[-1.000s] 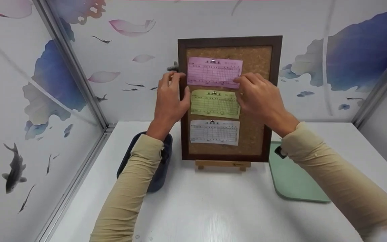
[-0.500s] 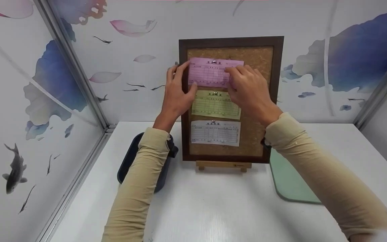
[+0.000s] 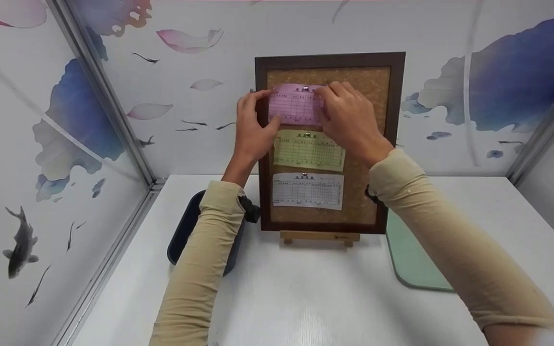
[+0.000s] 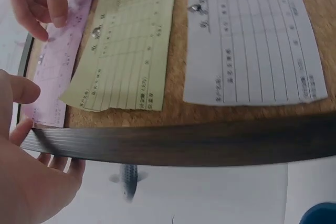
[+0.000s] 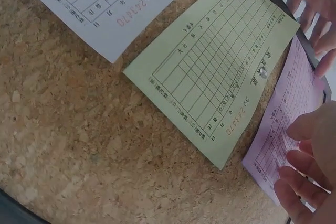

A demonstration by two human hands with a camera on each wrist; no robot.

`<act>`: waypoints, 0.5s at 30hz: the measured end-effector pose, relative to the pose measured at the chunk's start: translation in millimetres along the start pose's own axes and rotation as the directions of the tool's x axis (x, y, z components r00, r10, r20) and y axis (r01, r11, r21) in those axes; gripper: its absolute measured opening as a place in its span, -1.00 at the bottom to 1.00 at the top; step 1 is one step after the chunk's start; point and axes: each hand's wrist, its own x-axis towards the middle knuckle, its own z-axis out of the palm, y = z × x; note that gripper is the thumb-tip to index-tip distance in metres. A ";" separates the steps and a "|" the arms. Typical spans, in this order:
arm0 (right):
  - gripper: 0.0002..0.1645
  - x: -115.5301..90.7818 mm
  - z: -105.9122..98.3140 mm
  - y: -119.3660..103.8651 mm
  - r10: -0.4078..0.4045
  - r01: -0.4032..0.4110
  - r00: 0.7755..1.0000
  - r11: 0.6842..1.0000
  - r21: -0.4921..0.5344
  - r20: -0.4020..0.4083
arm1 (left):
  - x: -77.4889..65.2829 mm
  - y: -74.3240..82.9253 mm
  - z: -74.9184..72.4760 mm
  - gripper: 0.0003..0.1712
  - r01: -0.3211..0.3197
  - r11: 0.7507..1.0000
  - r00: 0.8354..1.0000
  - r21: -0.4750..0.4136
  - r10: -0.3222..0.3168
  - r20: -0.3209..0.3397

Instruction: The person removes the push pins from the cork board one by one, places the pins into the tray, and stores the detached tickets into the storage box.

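Note:
Pink, green and white printed slips hang one above another on a framed cork board [image 3: 361, 197]. A metal pushpin [image 3: 306, 89] sits at the top of the pink slip [image 3: 294, 105]. Below are the green slip [image 3: 308, 153] and the white slip [image 3: 308, 193], each with its own pin. My left hand [image 3: 255, 127] rests at the frame's left side, forefinger and thumb spread at the pink slip's left edge. My right hand [image 3: 351, 117] lies over that slip's right part with bent fingers, close to the pin. In the left wrist view the right fingertips touch the slip, apart from the pin.
A small wooden easel [image 3: 320, 236] carries the board on the white table [image 3: 306, 298]. A dark blue container [image 3: 181, 235] stands at the left, partly under my left sleeve. On the right lies a light green tray [image 3: 414, 264], partly behind my right forearm.
My right hand has moved left and up over the pink slip, towards its pin. My left hand has shifted right, onto the slip's left edge. The board stays in place.

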 end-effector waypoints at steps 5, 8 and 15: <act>-0.64 6.2 1.2 -2.8 -0.067 0.067 0.998 0.998 -0.020 0.011 | -1.1 -2.4 3.1 -0.47 -0.009 0.999 0.999 -0.049 0.007 -0.044; -0.61 10.1 1.4 -5.7 -0.090 0.091 0.996 0.995 -0.037 0.017 | -1.5 -4.2 4.9 -0.51 -0.013 0.998 0.998 -0.060 0.010 -0.056; -0.63 15.9 1.1 -10.8 -0.069 0.071 0.997 0.996 -0.047 0.036 | -2.2 -6.6 6.8 -0.46 -0.031 0.998 0.998 -0.062 0.028 -0.049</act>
